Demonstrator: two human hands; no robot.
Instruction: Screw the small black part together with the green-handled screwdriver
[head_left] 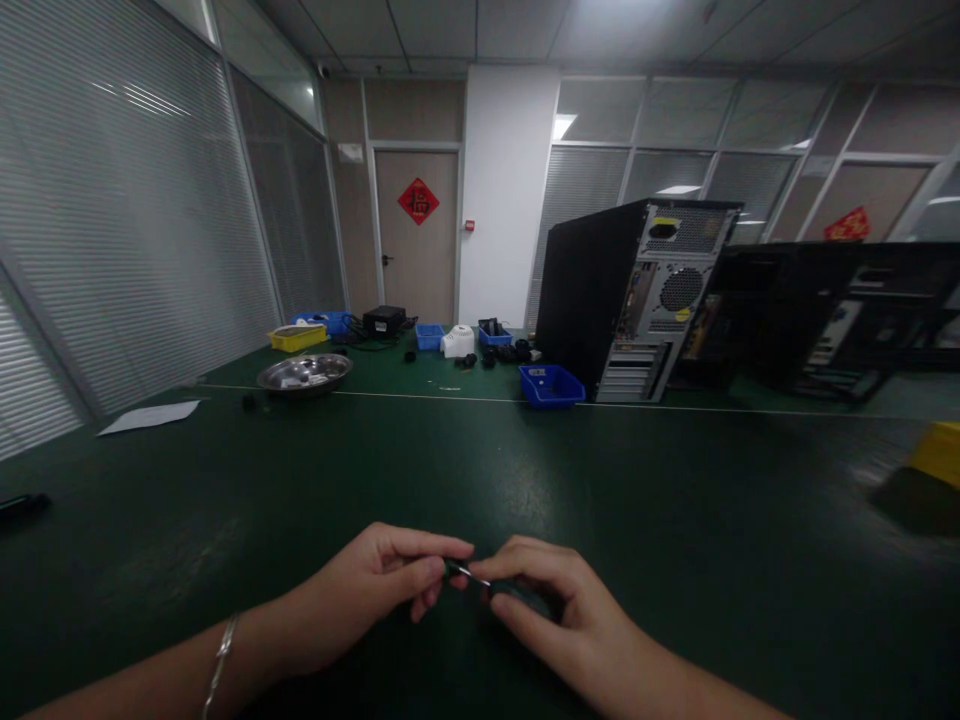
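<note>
Left hand (375, 590): fingertips pinch one end of a small metal piece (466, 573).
Right hand (555, 610): fingertips pinch the other end.
Writing: red door sign (418, 200), one character, not readable.

Small slim object (466, 573): thin, short, dark with pale metallic glint along one side; too small and blurred to tell what it is. Pose: nearly level, slightly tilted down toward right. Pinched at both ends between fingertips of left hand (375, 590) and right hand (559, 610). Held just above dark green counter (675, 520), near its front edge, in middle of view.
</note>
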